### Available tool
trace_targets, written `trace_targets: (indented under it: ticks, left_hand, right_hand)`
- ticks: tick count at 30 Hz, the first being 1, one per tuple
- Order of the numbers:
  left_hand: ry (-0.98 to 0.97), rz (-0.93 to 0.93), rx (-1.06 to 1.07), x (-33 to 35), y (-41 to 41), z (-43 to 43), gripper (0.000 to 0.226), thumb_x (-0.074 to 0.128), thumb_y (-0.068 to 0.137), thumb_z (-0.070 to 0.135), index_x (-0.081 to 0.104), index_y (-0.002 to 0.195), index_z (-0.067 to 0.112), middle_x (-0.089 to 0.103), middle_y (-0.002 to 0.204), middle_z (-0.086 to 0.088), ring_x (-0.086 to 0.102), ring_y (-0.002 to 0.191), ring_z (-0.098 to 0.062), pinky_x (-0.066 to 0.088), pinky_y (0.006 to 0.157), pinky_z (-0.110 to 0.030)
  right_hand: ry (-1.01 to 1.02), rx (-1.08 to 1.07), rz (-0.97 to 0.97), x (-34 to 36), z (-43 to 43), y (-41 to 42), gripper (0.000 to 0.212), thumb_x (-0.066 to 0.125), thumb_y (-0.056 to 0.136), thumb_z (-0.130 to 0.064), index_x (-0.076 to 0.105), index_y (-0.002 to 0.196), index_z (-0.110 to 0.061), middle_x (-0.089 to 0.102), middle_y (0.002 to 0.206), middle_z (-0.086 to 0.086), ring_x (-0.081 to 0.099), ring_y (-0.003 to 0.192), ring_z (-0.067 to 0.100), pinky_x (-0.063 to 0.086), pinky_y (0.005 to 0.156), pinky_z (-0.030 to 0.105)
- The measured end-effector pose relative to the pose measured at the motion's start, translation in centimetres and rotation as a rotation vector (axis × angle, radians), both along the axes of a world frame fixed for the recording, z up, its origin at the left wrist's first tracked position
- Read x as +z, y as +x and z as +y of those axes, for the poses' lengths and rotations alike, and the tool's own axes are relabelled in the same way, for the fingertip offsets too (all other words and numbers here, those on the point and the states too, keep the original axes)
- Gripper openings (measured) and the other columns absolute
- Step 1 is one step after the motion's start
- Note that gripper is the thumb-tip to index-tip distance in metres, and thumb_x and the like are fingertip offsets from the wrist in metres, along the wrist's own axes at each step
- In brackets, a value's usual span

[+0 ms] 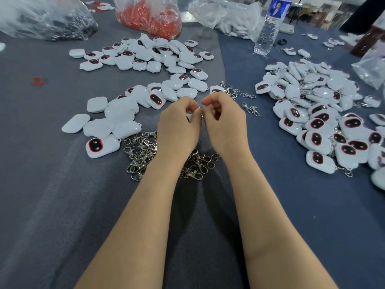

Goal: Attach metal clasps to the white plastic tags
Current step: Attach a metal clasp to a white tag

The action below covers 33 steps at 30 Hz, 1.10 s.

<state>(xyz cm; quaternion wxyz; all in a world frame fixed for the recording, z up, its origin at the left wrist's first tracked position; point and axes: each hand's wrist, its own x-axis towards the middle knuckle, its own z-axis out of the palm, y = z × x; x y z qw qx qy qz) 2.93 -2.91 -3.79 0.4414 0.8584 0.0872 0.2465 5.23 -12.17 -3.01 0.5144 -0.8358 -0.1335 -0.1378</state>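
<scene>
The left hand (179, 125) and right hand (225, 122) pinch, seemingly, a shiny metal clasp (201, 115).

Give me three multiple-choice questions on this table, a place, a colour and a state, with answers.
1. Where is the big heap of loose metal clasps? A) far left B) under the wrists C) far right
2. What colour fills the clear bag at top middle? A) green B) yellow C) red
3. The left hand and right hand are: A) pinching one small metal piece together B) flat, open C) far apart
Answers: B, clasps spread beside both forearms; C, red shows through the plastic; A, both close on it where they meet.
</scene>
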Motion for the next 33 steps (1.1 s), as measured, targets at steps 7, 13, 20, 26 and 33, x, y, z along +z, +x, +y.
trace_targets:
  ticks: [7,13,20,26,33]
  left_hand:
    - [-0.033,-0.032,0.006,0.23,0.01,0.01,0.011,0.057,0.092,0.019,0.059,0.081,0.021,0.058,0.078,0.012,0.051,0.079,-0.009,0.03,0.066,-0.017]
    - [-0.049,-0.033,-0.037,0.22,0.07,-0.07,0.008,0.059,0.091,0.016,0.066,0.09,0.013,0.058,0.079,0.014,0.055,0.083,-0.007,0.035,0.072,-0.014]
    - [-0.043,-0.027,0.003,0.27,0.0,-0.09,0.008,0.059,0.09,0.018,0.066,0.087,0.015,0.059,0.078,0.01,0.052,0.078,-0.008,0.032,0.067,-0.014]
    - [-0.022,-0.018,0.018,0.25,-0.01,-0.08,0.008,0.058,0.091,0.02,0.065,0.088,0.017,0.059,0.081,0.009,0.051,0.077,-0.008,0.031,0.065,-0.015]
    - [0.013,-0.008,0.034,0.18,0.05,-0.16,0.008,0.057,0.091,0.023,0.063,0.088,0.02,0.058,0.079,0.009,0.049,0.074,-0.008,0.03,0.065,-0.018]
  right_hand:
    - [0.018,0.023,0.023,-0.11,0.13,-0.01,0.016,0.058,0.085,-0.001,0.056,0.085,-0.017,0.055,0.075,-0.004,0.045,0.063,0.003,0.041,0.061,0.009]
    - [0.161,-0.015,0.07,0.14,-0.04,-0.02,0.027,0.058,0.08,0.002,0.05,0.075,-0.024,0.05,0.07,-0.007,0.042,0.057,-0.001,0.039,0.058,0.008]
    - [0.156,-0.003,0.073,0.22,0.06,-0.15,0.028,0.058,0.08,0.002,0.051,0.072,-0.024,0.052,0.071,-0.006,0.042,0.06,0.003,0.041,0.058,0.01]
    - [0.146,-0.003,0.045,0.23,0.17,-0.22,0.03,0.059,0.079,0.002,0.05,0.072,-0.026,0.051,0.069,-0.007,0.041,0.059,0.002,0.04,0.058,0.009]
    - [0.165,0.004,0.033,0.19,0.14,-0.16,0.031,0.059,0.079,0.004,0.05,0.072,-0.025,0.051,0.068,-0.008,0.041,0.059,0.003,0.039,0.057,0.009]
